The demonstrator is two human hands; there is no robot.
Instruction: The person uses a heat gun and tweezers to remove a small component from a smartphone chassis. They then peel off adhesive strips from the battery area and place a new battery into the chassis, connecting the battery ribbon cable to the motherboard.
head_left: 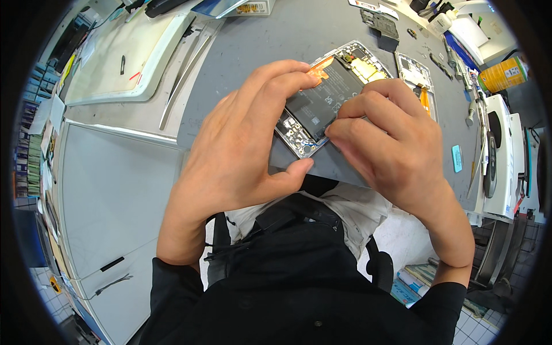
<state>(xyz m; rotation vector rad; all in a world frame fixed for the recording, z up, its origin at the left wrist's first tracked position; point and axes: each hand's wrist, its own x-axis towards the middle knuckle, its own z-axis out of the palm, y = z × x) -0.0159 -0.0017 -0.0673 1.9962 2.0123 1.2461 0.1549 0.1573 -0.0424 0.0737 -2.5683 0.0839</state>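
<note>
An opened phone (306,150) lies tilted on the grey work mat in front of me, its inside facing up. A black battery (325,95) fills its middle, with an orange flex cable (319,71) at the left edge and a gold-coloured board area (368,70) at the far end. My left hand (236,135) steadies the phone, fingers along its left edge and thumb by the near corner. At the battery's near right edge, my right hand (394,135) is closed in a pinch. Its fingertips hide whatever they hold.
Another opened phone frame (413,72) lies just right of my right hand. A black part (382,27) sits beyond it. Screwdrivers (471,109), a small blue piece (457,158) and an orange-yellow can (503,73) stand or lie at right. A white tray (121,57) is at far left.
</note>
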